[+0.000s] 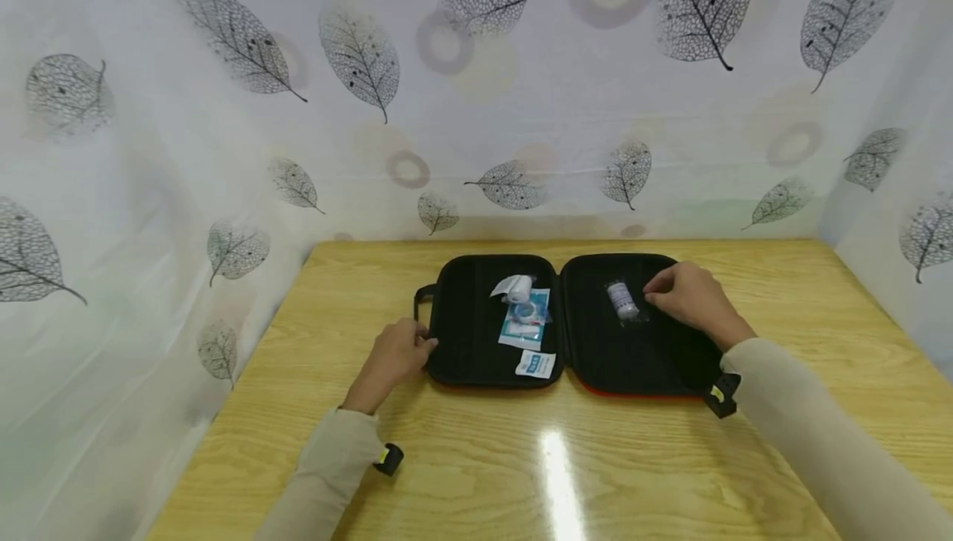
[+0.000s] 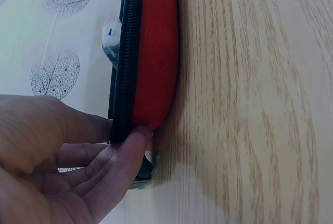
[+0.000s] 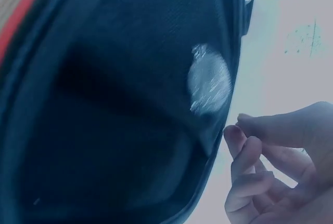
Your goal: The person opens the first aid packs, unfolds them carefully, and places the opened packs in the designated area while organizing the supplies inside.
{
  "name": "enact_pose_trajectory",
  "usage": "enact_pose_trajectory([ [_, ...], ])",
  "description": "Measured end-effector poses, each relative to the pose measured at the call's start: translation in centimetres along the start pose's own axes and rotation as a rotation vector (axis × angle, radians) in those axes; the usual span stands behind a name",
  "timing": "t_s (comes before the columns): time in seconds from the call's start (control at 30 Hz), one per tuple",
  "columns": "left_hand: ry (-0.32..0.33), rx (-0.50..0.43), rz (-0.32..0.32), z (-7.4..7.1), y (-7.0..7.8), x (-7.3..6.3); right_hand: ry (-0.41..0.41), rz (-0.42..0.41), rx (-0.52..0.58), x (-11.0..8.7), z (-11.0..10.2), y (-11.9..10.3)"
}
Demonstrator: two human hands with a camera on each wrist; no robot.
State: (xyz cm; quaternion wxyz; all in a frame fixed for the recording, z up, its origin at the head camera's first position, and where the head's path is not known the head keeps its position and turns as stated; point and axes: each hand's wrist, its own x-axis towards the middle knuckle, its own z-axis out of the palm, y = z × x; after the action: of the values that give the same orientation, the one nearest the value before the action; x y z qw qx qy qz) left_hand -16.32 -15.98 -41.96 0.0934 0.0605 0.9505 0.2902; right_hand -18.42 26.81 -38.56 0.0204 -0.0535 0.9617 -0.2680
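Note:
An unfolded zip case, black inside and red outside, lies on the table with its left half (image 1: pixel 457 318) and right half (image 1: pixel 603 359) side by side. My left hand (image 1: pixel 398 352) grips the left half's near-left corner, thumb on the black zip rim (image 2: pixel 127 67), fingers against the red side (image 2: pixel 156 52). Over the right half is my right hand (image 1: pixel 688 297), its thumb and fingertips close together with nothing visible between them. Just left of those fingertips lies a plastic-wrapped white roll (image 1: pixel 622 301), like a bandage. Glare in the right wrist view blurs the wrapped roll (image 3: pixel 209 81).
In the left half are another white roll (image 1: pixel 519 289), a blue-and-white packet (image 1: pixel 521 332) and a small white printed sachet (image 1: pixel 536 364). A black handle (image 1: pixel 421 297) sticks out at left. The wooden table (image 1: pixel 476 475) meets a leaf-patterned curtain (image 1: pixel 372 169) behind.

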Motion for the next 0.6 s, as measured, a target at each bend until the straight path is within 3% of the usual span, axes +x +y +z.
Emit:
enact_pose_trajectory([
  [0.23, -0.004, -0.004, -0.007, 0.0, 0.1, 0.0, -0.003, -0.04, 0.056, 0.8, 1.3, -2.7],
  [0.6, 0.0, 0.013, -0.011, 0.2, -0.1, 0.2, -0.027, -0.12, 0.103, 2.2, 5.4, -6.9],
])
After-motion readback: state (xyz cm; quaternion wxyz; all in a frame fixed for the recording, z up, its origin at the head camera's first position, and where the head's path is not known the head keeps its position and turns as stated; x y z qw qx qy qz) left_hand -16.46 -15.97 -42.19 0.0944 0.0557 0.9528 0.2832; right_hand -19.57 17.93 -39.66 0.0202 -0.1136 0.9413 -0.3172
